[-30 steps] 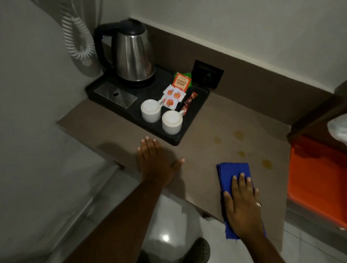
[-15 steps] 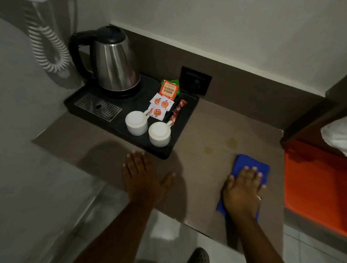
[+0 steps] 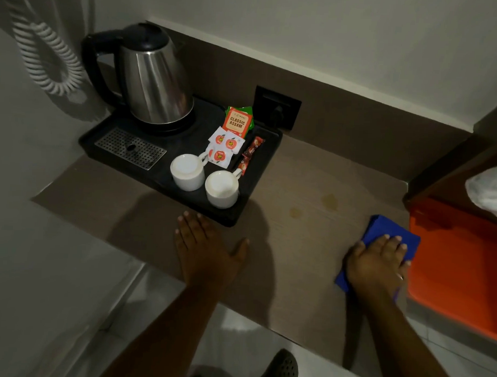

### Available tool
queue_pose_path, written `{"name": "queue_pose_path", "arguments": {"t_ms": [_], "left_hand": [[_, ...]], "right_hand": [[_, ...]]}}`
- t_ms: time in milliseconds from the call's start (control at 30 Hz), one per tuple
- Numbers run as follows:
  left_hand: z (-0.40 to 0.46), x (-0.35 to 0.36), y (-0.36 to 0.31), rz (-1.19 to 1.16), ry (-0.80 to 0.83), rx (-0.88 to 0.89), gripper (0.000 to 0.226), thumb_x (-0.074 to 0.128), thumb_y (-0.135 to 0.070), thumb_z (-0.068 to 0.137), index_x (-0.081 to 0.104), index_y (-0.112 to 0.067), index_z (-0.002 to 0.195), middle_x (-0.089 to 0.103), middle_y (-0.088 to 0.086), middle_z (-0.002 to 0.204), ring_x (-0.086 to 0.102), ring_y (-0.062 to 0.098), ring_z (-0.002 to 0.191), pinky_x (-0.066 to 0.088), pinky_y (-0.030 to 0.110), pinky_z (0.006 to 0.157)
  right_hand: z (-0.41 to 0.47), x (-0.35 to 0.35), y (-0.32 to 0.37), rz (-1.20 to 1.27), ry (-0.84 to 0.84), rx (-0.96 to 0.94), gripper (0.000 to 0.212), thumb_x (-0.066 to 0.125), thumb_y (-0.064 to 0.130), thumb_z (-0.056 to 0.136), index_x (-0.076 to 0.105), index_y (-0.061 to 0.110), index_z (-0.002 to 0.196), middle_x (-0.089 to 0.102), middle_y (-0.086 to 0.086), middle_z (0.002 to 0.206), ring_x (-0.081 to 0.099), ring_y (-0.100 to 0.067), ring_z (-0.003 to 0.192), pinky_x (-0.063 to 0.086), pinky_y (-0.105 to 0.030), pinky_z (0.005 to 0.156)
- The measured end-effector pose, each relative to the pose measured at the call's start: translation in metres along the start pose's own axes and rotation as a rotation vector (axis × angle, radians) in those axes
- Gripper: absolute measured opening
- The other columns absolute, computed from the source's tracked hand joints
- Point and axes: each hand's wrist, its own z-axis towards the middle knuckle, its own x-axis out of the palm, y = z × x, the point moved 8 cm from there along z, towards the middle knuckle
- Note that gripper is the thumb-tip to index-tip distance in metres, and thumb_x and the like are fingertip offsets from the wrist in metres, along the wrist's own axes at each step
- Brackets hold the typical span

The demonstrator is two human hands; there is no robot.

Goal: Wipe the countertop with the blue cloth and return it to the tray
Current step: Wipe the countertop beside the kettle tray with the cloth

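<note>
A folded blue cloth point(image 3: 381, 228) lies flat on the brown countertop point(image 3: 304, 246) near its right end. My right hand point(image 3: 375, 263) presses down on the cloth, palm flat, fingers spread over it. Two faint yellowish stains point(image 3: 329, 201) mark the counter to the left of the cloth. My left hand point(image 3: 208, 250) rests flat and open on the counter just in front of the black tray point(image 3: 258, 188), holding nothing. The tray sits at the back left.
On the tray stand a steel kettle point(image 3: 152, 80), two white cups point(image 3: 202, 179), tea and sugar sachets point(image 3: 229, 139) and a metal drip grille point(image 3: 130, 147). A wall socket point(image 3: 277, 107) is behind it. An orange surface point(image 3: 458, 266) borders the counter's right end. A coiled cord point(image 3: 46, 57) hangs at left.
My right hand has slid the blue cloth away from the front edge, toward the right end of the counter, over two of the stains. My left hand has stayed flat on the counter.
</note>
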Motion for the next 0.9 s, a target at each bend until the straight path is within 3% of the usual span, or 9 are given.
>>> {"name": "queue_pose_path", "arguments": {"t_ms": [67,167,300,367,467,667,733,900], "left_hand": [[0.000,-0.001,0.001,0.001,0.000,0.001,0.118,0.038,-0.081,0.074,0.018,0.009,0.149,0.016,0.035,0.157,0.012,0.046,0.148,0.010,0.055,0.120],[0.000,-0.004,0.001,0.005,0.015,-0.019,0.119,0.035,-0.082,0.074,0.015,0.007,0.150,0.013,0.033,0.158,0.010,0.044,0.149,0.008,0.054,0.120],[-0.001,-0.007,0.001,0.009,0.039,-0.014,0.120,0.032,-0.084,0.074,0.010,0.005,0.151,0.008,0.031,0.160,0.005,0.041,0.150,0.007,0.052,0.122],[-0.003,-0.009,0.001,-0.001,0.030,-0.018,0.120,0.035,-0.084,0.074,0.012,0.006,0.151,0.010,0.031,0.160,0.008,0.041,0.150,0.008,0.052,0.121],[-0.007,-0.011,0.004,-0.053,-0.027,-0.061,0.122,0.042,-0.082,0.072,0.018,0.010,0.148,0.017,0.034,0.157,0.016,0.044,0.148,0.014,0.054,0.120],[-0.006,-0.004,0.009,-0.062,-0.041,-0.122,0.123,0.042,-0.082,0.071,0.022,0.013,0.146,0.021,0.037,0.154,0.019,0.048,0.146,0.016,0.057,0.118],[-0.006,-0.005,0.008,-0.052,-0.035,-0.121,0.122,0.042,-0.081,0.071,0.022,0.013,0.146,0.021,0.038,0.154,0.018,0.048,0.146,0.015,0.058,0.119],[-0.009,-0.009,0.006,-0.037,0.013,-0.137,0.122,0.039,-0.082,0.072,0.020,0.012,0.147,0.019,0.037,0.155,0.015,0.047,0.147,0.014,0.057,0.120]], "right_hand": [[-0.005,0.005,0.040,0.015,0.030,-0.066,0.065,0.023,0.038,0.100,0.006,0.000,0.149,0.003,-0.022,0.160,0.001,-0.036,0.147,0.004,-0.052,0.120],[-0.040,0.020,0.086,0.018,0.057,-0.382,0.063,0.021,0.039,0.100,0.003,0.007,0.151,0.000,-0.014,0.161,-0.003,-0.029,0.149,-0.001,-0.045,0.120],[-0.070,0.027,0.053,-0.011,0.131,-0.652,0.061,0.017,0.047,0.094,0.002,0.026,0.150,-0.002,0.005,0.158,-0.005,-0.014,0.147,-0.004,-0.037,0.118],[-0.055,0.023,0.016,0.007,0.143,-0.614,0.058,0.022,0.047,0.094,0.004,0.031,0.147,0.003,0.006,0.158,-0.003,-0.011,0.146,-0.001,-0.038,0.118],[-0.013,0.013,-0.021,0.019,0.067,-0.433,0.057,0.027,0.041,0.097,0.009,0.024,0.149,0.013,-0.005,0.160,0.006,-0.020,0.147,0.005,-0.046,0.119],[0.061,0.000,0.030,-0.011,0.000,-0.044,0.065,0.026,0.040,0.097,0.010,0.006,0.150,0.006,-0.018,0.161,0.004,-0.036,0.147,0.005,-0.056,0.118],[0.052,0.005,0.072,0.001,0.027,-0.094,0.065,0.025,0.039,0.097,0.009,0.006,0.150,0.004,-0.017,0.161,0.002,-0.035,0.148,0.004,-0.054,0.119],[-0.016,0.027,0.124,-0.015,0.091,-0.547,0.063,0.021,0.043,0.098,0.003,0.013,0.151,0.000,-0.008,0.162,-0.002,-0.025,0.148,0.001,-0.045,0.120]]}}
